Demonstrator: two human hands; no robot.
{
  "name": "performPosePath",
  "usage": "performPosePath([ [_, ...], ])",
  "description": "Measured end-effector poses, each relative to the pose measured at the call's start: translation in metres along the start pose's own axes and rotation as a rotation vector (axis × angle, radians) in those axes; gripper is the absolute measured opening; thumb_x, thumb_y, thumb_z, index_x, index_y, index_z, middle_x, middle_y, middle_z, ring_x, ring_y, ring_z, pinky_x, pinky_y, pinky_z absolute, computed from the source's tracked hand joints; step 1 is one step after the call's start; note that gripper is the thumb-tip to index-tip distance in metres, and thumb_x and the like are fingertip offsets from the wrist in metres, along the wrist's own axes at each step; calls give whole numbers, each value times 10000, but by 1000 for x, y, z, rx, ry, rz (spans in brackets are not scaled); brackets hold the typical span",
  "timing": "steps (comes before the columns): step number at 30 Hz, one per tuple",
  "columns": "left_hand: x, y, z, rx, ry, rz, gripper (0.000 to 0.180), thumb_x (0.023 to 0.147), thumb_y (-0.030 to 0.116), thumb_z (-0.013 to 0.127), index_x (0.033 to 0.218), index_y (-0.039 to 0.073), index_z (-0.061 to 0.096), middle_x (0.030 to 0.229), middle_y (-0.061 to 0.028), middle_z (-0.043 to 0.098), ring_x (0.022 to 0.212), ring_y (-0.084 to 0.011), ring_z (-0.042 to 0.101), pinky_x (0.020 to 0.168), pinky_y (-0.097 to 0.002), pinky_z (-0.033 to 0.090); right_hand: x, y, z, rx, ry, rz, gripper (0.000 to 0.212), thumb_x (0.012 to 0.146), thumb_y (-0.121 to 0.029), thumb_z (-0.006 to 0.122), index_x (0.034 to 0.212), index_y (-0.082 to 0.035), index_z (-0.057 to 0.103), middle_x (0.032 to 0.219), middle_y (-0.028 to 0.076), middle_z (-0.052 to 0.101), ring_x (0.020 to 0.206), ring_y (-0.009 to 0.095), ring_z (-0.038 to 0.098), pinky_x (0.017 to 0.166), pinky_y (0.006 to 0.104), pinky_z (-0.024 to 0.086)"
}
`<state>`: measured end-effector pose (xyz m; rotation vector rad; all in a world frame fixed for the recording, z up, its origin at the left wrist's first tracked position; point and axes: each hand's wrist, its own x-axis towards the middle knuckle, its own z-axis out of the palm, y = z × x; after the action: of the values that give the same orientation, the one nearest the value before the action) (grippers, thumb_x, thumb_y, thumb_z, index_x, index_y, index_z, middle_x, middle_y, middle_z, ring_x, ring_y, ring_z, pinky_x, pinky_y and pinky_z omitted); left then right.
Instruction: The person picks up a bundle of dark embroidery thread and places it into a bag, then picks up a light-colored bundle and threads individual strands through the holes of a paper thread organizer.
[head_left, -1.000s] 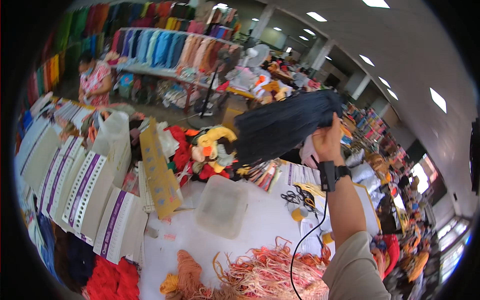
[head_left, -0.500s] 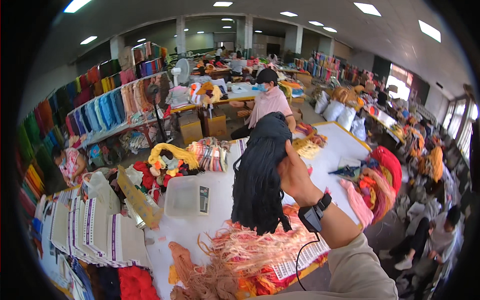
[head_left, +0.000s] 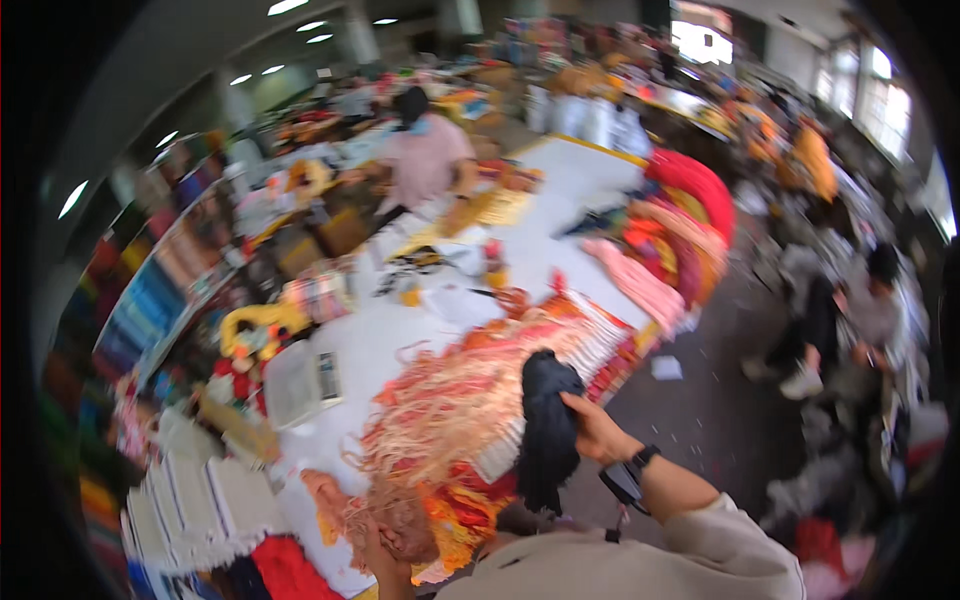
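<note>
A wide workroom, softened by blur, runs back to bright windows (head_left: 888, 115) at the upper right, and a long white table (head_left: 570, 175) with a yellow edge reaches away through the middle. In front of the person, the right hand (head_left: 602, 432) grips a hank of black yarn (head_left: 548, 430) near its upper part, fingers closed on its side; the hank hangs down beside the near edge of the table. The left hand (head_left: 388, 560) is low in the view, against a brownish-pink bundle of yarn (head_left: 408, 532); its fingers are mostly hidden, so I cannot tell whether they are clenched on it. Between and beyond the hands spreads a big heap of pale pink and red strands (head_left: 440, 400), with orange yarn (head_left: 462, 515) at its near end. To the left sit a clear plastic box (head_left: 290, 388), a pile of white folders (head_left: 200, 510) and some red yarn (head_left: 285, 565). Toward the right side of the table lie a pink skein (head_left: 635, 282) and a thick red roll (head_left: 700, 195). A person in a pink shirt (head_left: 430, 165) is across the table, and another person (head_left: 880, 315) sits at the right.
</note>
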<state>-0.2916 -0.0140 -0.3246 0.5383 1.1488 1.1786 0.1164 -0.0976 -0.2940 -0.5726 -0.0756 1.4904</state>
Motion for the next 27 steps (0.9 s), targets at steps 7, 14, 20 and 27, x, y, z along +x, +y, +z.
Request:
performPosePath([
  [7, 44, -51, 72, 243, -356, 73, 224, 943, 289, 593, 835, 102, 534, 652, -6, 500, 523, -93, 477, 460, -222, 385, -60, -25, -82, -32, 350, -352, 469, 840, -25, 625, 1255, -67, 411, 1159, 141, 566, 1018, 290, 605, 863, 448, 525],
  [14, 66, -122, 133, 304, -450, -326, 231, 948, 276, 586, 793, 108, 545, 634, 4, 491, 509, -104, 446, 521, -228, 442, -141, -10, -277, -488, 889, -199, 622, 779, 0, 638, 1333, -39, 356, 1217, 194, 513, 1102, 339, 554, 923, 499, 475],
  [20, 72, -150, 198, 389, -432, -422, 229, 946, 284, 583, 818, 95, 573, 672, -1, 543, 558, -107, 498, 512, -233, 412, -130, -78, -299, -238, 1135, -199, 774, 715, -120, 727, 1380, -95, 332, 1286, 196, 479, 1167, 402, 497, 944, 659, 352],
  [27, 120, -239, 236, 599, -349, -367, 160, 923, 199, 588, 787, 142, 525, 649, 34, 508, 540, -89, 471, 491, -230, 382, -93, -167, -338, -332, 1168, -241, 788, 651, -47, 752, 1342, -50, 372, 1207, 164, 505, 1089, 296, 515, 927, 437, 439],
])
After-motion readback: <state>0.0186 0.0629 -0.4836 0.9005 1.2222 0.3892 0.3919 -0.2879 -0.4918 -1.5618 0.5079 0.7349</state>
